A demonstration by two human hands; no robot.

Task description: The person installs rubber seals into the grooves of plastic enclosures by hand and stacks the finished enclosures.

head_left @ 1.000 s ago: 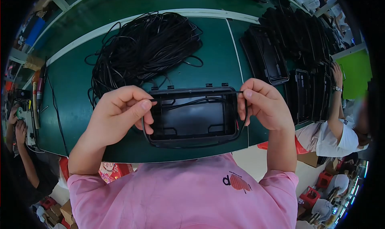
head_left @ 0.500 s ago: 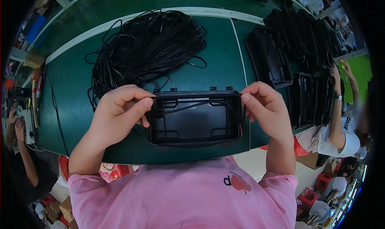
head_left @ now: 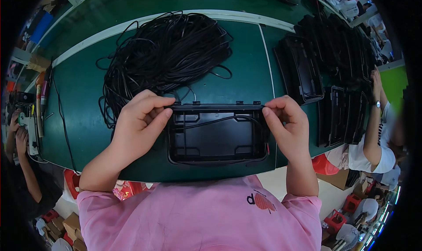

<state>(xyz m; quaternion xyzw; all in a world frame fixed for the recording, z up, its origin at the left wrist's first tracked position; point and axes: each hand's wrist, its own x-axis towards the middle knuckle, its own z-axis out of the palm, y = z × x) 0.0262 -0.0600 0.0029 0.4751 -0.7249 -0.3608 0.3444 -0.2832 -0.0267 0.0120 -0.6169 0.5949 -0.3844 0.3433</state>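
Note:
A shallow black rectangular plastic box (head_left: 211, 139) lies open side up on the bench in front of me, hinge tabs along its far edge. Inside it a black cable (head_left: 215, 121) runs across the far part, and a bit of red shows at the right wall. My left hand (head_left: 147, 119) pinches the far left corner of the rim between thumb and forefinger. At the far right corner, my right hand (head_left: 285, 119) grips the rim the same way. Whether a thin strip is also under the fingertips, I cannot tell.
A large tangle of black cable (head_left: 169, 53) lies beyond the box on the green bench (head_left: 79, 115). Similar black boxes (head_left: 303, 68) are stacked at the right. Screwdriver-like tools (head_left: 42, 93) lie at the left edge. Other people's hands (head_left: 376, 84) work at both sides.
Both hands have settled against the box's far corners, the right one slightly lower. The dark band along the far edge now sits closer to the rim. The view has shifted slightly.

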